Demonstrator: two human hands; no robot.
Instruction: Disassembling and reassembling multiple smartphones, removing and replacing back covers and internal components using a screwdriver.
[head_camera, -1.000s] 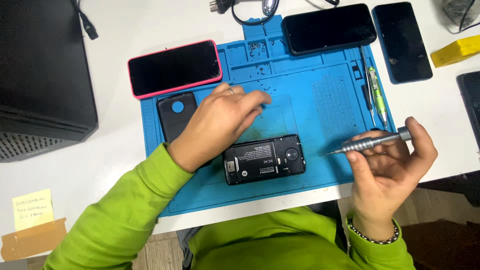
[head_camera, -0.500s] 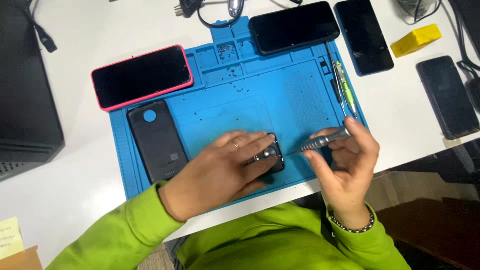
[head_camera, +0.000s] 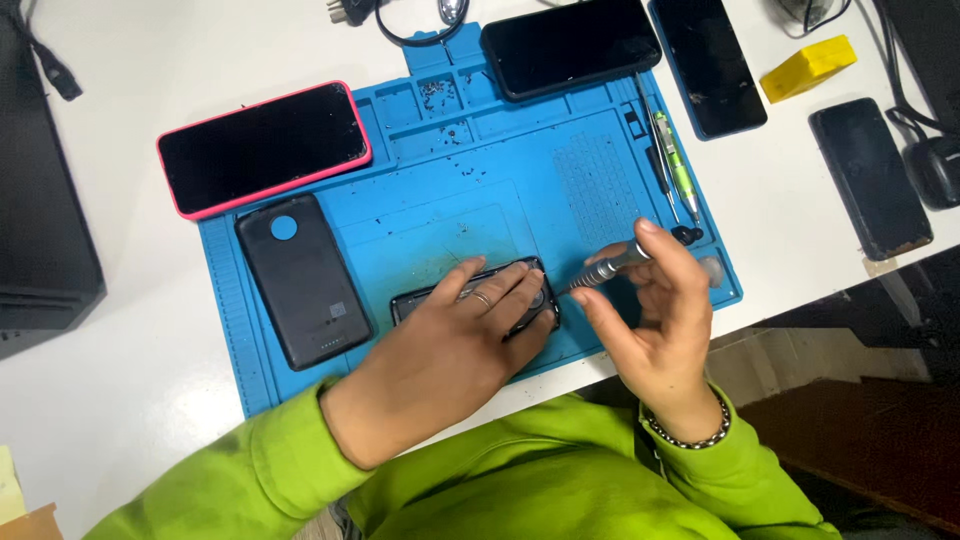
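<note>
A white table top (head_camera: 110, 400) carries a large blue silicone repair mat (head_camera: 500, 190) with moulded trays along its far edge; a person in bright green sleeves works at its near edge. On the mat's far left corner lies a smartphone in a red-pink case (head_camera: 262, 148), screen up; beside it, toward the person, a dark grey phone back cover with a round camera hole (head_camera: 300, 280) lies flat; a black smartphone (head_camera: 570, 45) rests across the mat's far edge, and two more dark phones (head_camera: 710, 65) (head_camera: 870, 175) lie on the table to the right, with a small yellow block (head_camera: 808, 67) between them. The left hand (head_camera: 440, 355) lies flat and spread over a small black opened phone body (head_camera: 455, 292) at the mat's near middle, pressing it down; only its far edge and right end show. The right hand (head_camera: 650, 320) pinches a slim grey metal screwdriver (head_camera: 605, 268) between thumb and fingertips, the tip meeting the phone body's right end; a green-handled tool (head_camera: 668, 150) and thin tweezers (head_camera: 655, 160) lie on the mat's right side.
</note>
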